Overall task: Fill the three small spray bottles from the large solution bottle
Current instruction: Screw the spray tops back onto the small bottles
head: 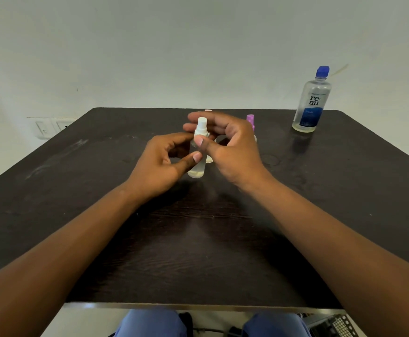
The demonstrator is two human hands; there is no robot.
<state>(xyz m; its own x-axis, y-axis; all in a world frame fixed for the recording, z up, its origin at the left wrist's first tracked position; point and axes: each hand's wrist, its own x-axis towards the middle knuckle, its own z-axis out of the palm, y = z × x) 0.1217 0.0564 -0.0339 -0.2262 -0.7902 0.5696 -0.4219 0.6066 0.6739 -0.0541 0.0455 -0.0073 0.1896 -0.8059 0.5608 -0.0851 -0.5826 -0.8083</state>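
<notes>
I've got the small clear plastic spray bottle w/ white nozzle (197,152) upright at mid-surface. My left hand (161,164) curls round its body, thumb tip on the near side. My right hand (225,139) pinches at the neck below the white spray top, thumb in front, other fingers (198,117) behind. Looks like I'm twisting the top, but can't tell whether on or off.

There's a little pale liquid in the bottom of this bottle; the rest looks clear, so fill level is uncertain. A 2nd small bottle w/ purple spray top (251,121) stands just behind my right hand, mostly hidden, contents not visible. A pinkish cap (208,110) peeks above my fingers, maybe the 3rd bottle, can't confirm.

The large clear solution bottle w/ blue cap and blue label (311,103) stands capped at the far right of the dark wooden surface (77,215), well apart. Judging by that, no pour is under way and most filling prob remains.
</notes>
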